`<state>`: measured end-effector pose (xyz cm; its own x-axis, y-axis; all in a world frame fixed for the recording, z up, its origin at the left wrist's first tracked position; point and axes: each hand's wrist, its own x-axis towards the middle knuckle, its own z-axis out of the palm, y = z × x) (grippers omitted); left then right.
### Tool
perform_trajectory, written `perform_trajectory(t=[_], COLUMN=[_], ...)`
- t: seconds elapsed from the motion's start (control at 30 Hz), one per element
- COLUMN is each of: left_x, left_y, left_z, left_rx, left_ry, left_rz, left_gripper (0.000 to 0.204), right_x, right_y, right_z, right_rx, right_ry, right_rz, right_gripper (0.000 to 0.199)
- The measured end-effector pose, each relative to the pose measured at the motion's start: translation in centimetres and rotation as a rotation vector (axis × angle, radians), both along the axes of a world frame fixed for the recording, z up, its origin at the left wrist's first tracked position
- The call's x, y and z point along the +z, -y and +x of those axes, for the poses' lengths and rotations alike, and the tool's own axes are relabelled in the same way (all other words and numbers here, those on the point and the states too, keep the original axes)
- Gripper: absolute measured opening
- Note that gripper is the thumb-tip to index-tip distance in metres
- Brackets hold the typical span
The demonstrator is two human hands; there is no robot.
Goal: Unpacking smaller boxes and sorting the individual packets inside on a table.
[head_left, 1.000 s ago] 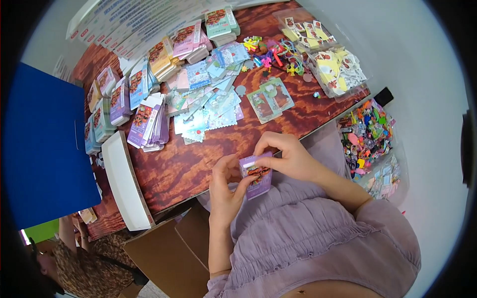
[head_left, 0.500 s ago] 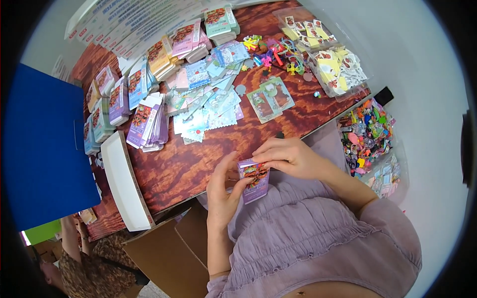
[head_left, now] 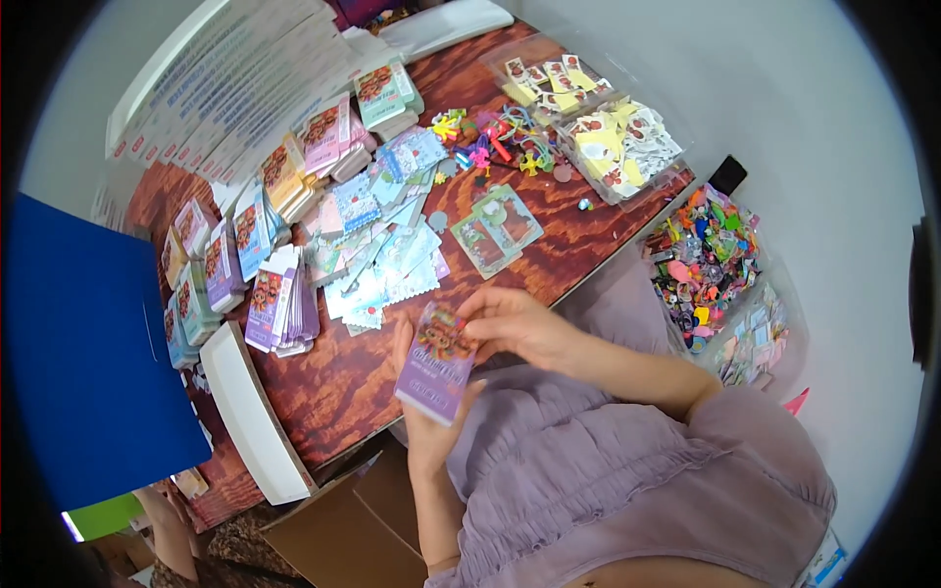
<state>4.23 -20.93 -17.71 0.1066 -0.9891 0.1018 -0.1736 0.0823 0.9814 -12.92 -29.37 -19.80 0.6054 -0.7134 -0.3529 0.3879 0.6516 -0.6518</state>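
I hold a small purple box (head_left: 434, 372) with a picture on its front, tilted over the near edge of the table. My left hand (head_left: 423, 436) is closed around it from behind and below, its palm mostly hidden by the box. At the upper right corner, the fingers of my right hand (head_left: 500, 328) grip the box too. Beyond my hands lie two green picture cards (head_left: 497, 230), partly overlapping. A loose pile of blue and pale cards (head_left: 387, 284) spreads to their left. Beside that pile, several purple flattened boxes (head_left: 284, 304) lean together.
Stacks of coloured boxes (head_left: 323, 137) line the far left. Small plastic toys (head_left: 500, 137) lie near a clear tray of stickers (head_left: 627, 147). Trinkets (head_left: 701, 265) fill a bag at right. A white open tray (head_left: 255, 416) and blue panel (head_left: 93, 343) stand left, near another person's arm (head_left: 167, 524).
The purple box has turned so its whole front faces up, and it has shifted left. My left hand has slid behind it; my right hand has come lower on its corner. The view has shifted.
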Motion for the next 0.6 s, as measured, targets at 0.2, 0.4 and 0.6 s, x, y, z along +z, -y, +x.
perform_trajectory(t=[0.2,0.4,0.6], left_x=[-0.6,1.3,-0.1], left_y=[-0.5,1.9,1.5], left_z=[0.8,0.6,1.0], left_rx=[0.273,0.276,0.195], left_ry=[-0.319,0.607,0.794], left_rz=[0.063,0.121,0.129], left_gripper=[0.091,0.08,0.09], right_x=[0.4,-0.1,-0.5], right_y=[3.7,7.3,8.0], right_z=[-2.2,-4.3,-3.7], right_rx=[0.051,-0.297,-0.031], right_ry=[-0.792,-1.551,-1.696], right_rz=[-0.889,-1.404,-1.28], right_gripper=[0.04,0.051,0.053])
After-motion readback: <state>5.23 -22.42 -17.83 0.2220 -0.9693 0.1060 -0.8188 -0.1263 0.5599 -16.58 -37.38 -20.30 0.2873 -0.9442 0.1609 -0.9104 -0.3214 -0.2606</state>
